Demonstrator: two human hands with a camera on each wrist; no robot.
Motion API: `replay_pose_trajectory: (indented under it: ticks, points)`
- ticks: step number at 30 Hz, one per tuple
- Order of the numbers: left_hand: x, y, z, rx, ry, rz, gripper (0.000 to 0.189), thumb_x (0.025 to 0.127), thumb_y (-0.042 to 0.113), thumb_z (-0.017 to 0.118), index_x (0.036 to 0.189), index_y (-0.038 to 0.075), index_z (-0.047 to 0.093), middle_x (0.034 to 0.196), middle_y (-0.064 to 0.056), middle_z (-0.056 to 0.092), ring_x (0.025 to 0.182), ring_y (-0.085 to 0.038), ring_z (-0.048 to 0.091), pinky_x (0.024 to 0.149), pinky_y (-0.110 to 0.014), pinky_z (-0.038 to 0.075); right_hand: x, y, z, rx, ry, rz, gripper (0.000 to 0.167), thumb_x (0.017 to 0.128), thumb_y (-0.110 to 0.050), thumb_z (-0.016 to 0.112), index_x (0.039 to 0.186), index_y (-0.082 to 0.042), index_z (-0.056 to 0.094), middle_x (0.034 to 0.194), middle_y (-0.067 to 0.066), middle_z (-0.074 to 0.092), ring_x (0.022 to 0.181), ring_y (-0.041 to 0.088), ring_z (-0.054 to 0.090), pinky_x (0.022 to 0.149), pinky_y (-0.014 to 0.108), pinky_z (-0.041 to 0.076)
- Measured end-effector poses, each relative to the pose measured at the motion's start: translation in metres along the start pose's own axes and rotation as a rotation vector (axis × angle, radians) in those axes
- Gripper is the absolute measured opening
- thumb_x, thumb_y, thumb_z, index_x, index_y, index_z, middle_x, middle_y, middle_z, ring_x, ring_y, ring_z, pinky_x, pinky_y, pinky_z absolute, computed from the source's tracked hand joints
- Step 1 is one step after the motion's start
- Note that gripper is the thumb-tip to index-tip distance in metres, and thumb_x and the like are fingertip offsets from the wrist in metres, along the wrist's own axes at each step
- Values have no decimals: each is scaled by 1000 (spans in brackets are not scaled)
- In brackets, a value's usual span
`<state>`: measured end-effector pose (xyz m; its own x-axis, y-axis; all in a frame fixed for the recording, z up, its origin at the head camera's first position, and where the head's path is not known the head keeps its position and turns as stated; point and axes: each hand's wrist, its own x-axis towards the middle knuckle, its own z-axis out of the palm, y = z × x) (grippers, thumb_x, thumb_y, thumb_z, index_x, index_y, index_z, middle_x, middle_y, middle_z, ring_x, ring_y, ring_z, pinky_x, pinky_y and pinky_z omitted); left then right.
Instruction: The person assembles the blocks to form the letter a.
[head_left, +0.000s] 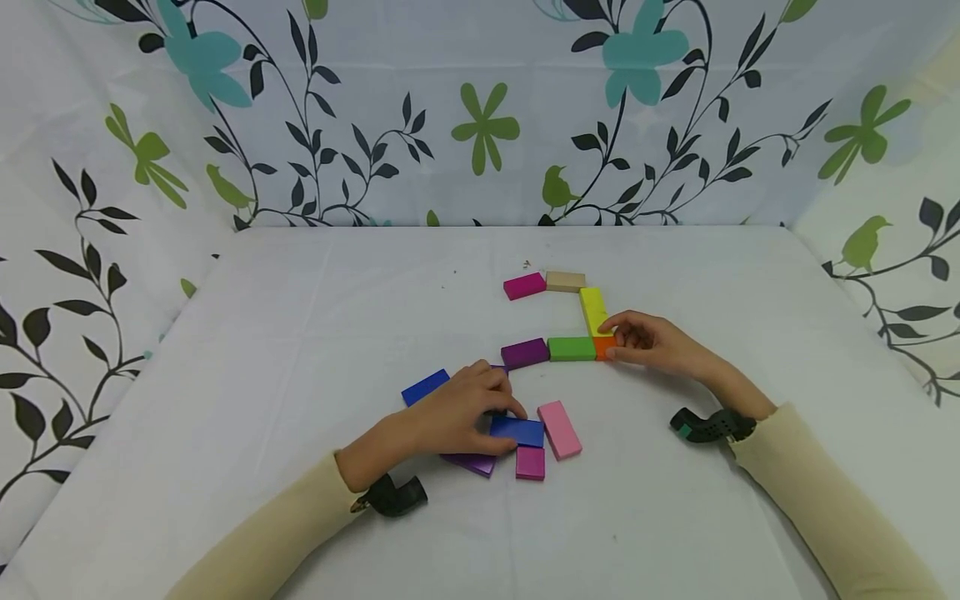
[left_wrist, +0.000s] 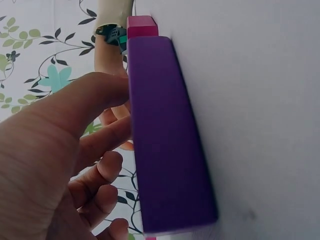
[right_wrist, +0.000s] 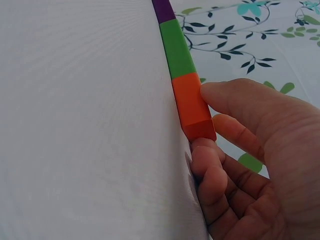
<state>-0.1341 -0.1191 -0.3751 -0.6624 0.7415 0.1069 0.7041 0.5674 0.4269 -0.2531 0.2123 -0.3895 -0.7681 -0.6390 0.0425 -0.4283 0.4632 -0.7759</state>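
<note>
In the head view my left hand [head_left: 457, 408] spans a blue block [head_left: 519, 432], thumb at its near edge and index finger at its far edge. A magenta block [head_left: 530, 464] and a pink block [head_left: 559, 430] lie beside it. A purple block [left_wrist: 167, 145] fills the left wrist view in front of the hand, partly hiding the fingertips. With thumb and fingers my right hand [head_left: 663, 343] holds an orange block [right_wrist: 192, 102]. That block sits end to end with a green block [head_left: 572, 349] and a dark purple block [head_left: 525, 354].
From the orange corner a yellow block [head_left: 592, 310] runs back to a tan block [head_left: 566, 282] and another magenta block [head_left: 524, 286]. A second blue block [head_left: 425, 387] lies left of the left hand. White cloth [head_left: 337, 300] covers the table; a patterned curtain [head_left: 420, 58] hangs behind.
</note>
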Motion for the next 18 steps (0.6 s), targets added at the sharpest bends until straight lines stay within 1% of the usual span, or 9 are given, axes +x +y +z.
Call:
replay_pose_trajectory:
  ticks: [5, 12, 15, 18]
  points:
    - [3, 0, 2, 31, 20, 29, 28, 86, 34, 73, 111, 20, 73, 98, 3, 55, 103, -14, 44, 89, -32, 39, 0, 0, 0, 4, -1, 0, 33, 89, -5, 69, 121, 1, 59, 92, 9, 54, 78, 17, 49, 67, 20, 42]
    - [6, 4, 3, 43, 9, 53, 30, 89, 35, 71, 114, 19, 71, 99, 3, 56, 108, -16, 44, 91, -33, 38, 0, 1, 0, 4, -2, 0, 33, 89, -5, 69, 121, 0, 59, 92, 9, 54, 78, 18, 49, 67, 20, 42]
    - [7, 6, 4, 48, 9, 48, 30, 89, 36, 70, 115, 20, 71, 101, 3, 56, 110, -16, 43, 92, -33, 38, 0, 0, 0, 4, -3, -3, 34, 89, -5, 69, 121, 0, 59, 92, 9, 54, 78, 18, 49, 66, 20, 42]
    - [8, 7, 5, 62, 11, 29, 31, 89, 37, 70, 115, 21, 71, 103, 3, 56, 111, -16, 43, 93, -34, 38, 0, 0, 0, 2, -2, -3, 34, 89, -5, 69, 121, 0, 59, 92, 9, 54, 78, 18, 49, 66, 20, 42]
